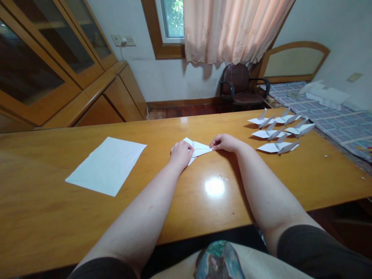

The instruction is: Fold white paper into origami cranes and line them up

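Note:
A partly folded white paper (200, 148) lies flat on the wooden table, its long narrow point towards the right and short flaps spreading at its left end. My left hand (181, 152) rests over the left end, fingers closed on the paper and hiding part of it. At the right tip, my right hand (225, 143) pinches the narrow point between thumb and finger. Several finished white paper cranes (277, 147) stand grouped to the right of my right hand. To the left of my left hand lies a flat white sheet of paper (107, 166) with faint creases.
The wooden table (197, 217) runs across the view. Behind it stands a brown armchair (236, 87) under a pink curtain (232, 31). A bed (328, 100) with a checked cover is at the right, and a glass-fronted cabinet (84, 93) at the left.

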A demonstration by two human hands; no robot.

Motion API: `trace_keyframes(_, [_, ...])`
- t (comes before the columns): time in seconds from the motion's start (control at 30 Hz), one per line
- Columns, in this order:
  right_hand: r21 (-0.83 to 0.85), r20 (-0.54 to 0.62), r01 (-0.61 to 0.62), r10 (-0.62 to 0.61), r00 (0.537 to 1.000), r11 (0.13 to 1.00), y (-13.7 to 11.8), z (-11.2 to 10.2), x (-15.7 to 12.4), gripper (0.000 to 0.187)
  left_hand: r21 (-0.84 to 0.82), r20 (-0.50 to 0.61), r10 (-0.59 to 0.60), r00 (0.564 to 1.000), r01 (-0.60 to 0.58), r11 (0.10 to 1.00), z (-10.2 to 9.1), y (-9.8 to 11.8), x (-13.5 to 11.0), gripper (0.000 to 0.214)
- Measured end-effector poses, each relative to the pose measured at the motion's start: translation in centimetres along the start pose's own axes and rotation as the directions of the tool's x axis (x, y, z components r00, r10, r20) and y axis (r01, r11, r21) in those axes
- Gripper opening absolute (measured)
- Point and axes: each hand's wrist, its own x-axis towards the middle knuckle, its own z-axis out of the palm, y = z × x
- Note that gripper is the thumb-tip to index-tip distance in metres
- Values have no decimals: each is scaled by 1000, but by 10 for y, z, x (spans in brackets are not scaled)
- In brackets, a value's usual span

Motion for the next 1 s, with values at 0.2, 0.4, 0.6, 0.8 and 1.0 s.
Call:
trace_keyframes(0.2, [-55, -5, 36, -37, 999, 998, 0, -7, -4, 24, 3, 4, 2, 1000, -2, 1000, 0, 0, 0, 18])
trace_keyframes(0.4, [-15, -21, -14, 14, 1000, 1000, -3, -7, -6, 27, 12, 6, -8, 1000, 8, 1000, 1, 0, 0, 19])
trace_keyframes(0.6, [13, -13, -8, 8, 1000, 1000, -5, -7, -8, 23, 21, 19, -21, 1000, 21, 1000, -1, 3, -1, 20])
trace_keyframes(0.8, [-34, -13, 45, -45, 999, 998, -3, -8, -7, 22, 18, 18, -11, 1000, 11, 1000, -2, 3, -1, 22])
trace_keyframes(1.0, [-52, -9, 50, -51, 999, 997, 2, -7, -3, 22, 15, 13, -10, 1000, 9, 1000, 0, 2, -1, 21])
